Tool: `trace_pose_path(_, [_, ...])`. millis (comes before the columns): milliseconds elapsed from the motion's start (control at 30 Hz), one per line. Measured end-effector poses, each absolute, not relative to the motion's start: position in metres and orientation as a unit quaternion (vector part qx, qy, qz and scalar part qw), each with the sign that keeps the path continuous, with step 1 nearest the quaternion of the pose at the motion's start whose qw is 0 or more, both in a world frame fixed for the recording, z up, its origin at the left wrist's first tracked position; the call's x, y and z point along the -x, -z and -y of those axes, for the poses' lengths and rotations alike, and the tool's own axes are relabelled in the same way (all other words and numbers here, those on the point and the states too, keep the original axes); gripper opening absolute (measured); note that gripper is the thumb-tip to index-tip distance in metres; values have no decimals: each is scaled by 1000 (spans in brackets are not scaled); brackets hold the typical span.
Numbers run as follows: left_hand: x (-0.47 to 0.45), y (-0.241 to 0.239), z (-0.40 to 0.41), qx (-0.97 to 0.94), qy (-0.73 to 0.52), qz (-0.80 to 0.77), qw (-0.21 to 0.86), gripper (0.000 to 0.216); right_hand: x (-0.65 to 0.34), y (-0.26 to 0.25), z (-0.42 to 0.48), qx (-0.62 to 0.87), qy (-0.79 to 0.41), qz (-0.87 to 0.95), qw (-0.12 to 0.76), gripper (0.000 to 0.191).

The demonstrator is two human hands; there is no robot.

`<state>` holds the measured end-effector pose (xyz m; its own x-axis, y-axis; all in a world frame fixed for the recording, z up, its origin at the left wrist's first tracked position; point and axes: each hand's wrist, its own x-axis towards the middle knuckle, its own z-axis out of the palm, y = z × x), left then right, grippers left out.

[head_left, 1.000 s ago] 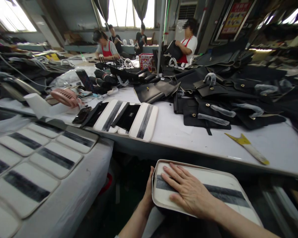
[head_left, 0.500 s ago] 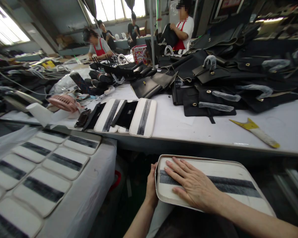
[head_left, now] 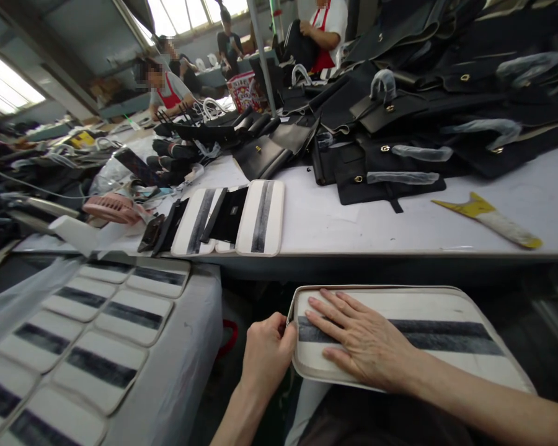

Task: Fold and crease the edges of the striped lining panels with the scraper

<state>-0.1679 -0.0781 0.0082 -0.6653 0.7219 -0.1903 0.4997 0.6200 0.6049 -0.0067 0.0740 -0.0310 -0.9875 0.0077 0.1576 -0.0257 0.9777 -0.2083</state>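
A white padded panel (head_left: 428, 310) with a dark grey stripe down its middle lies across my lap, below the table edge. My right hand (head_left: 360, 341) rests flat on its left half, fingers stretched out and apart. My left hand (head_left: 266, 353) is closed on the panel's left edge, thumb on top. Two like panels (head_left: 260, 217) lie on the white table (head_left: 353, 226) ahead, with black pieces between them.
Several more striped panels (head_left: 106, 310) lie in rows on a cloth-covered surface at left. Black bags (head_left: 390, 124) pile up at the back right. A yellow-tipped scraper (head_left: 490, 220) lies on the table's right. A pink fan (head_left: 109, 209) is at left. Other people work at the far end.
The view has tipped down and the panel sits higher in it. My left hand has come up from under the panel's left edge into full view. The right hand stays flat.
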Motion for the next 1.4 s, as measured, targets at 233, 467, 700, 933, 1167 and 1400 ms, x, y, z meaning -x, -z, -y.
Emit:
trace_pose_path(233, [153,9,73,-345,-224,-908,81,25,7,35,-75,-4,-134,987,92,65])
trace_pose_path(467, [140,8,88,-295,-335,-878,172,28,5,35,-75,5,-171,977,126,63])
trace_pose_path(700, [129,11,96,-304,-378,-862,147,21,6,41,-76,7,-171,978,120,63])
trace_pose_path(933, [129,15,94,-272,-399,-868,115,21,5,41,-76,14,-183,975,122,62])
trace_pose_path(1167, [130,12,90,-346,-343,-870,71,18,5,40,-75,26,-195,970,145,62])
trace_pose_path(1400, [128,11,93,-424,-306,-852,24,20,3,41,-74,24,-202,965,164,62])
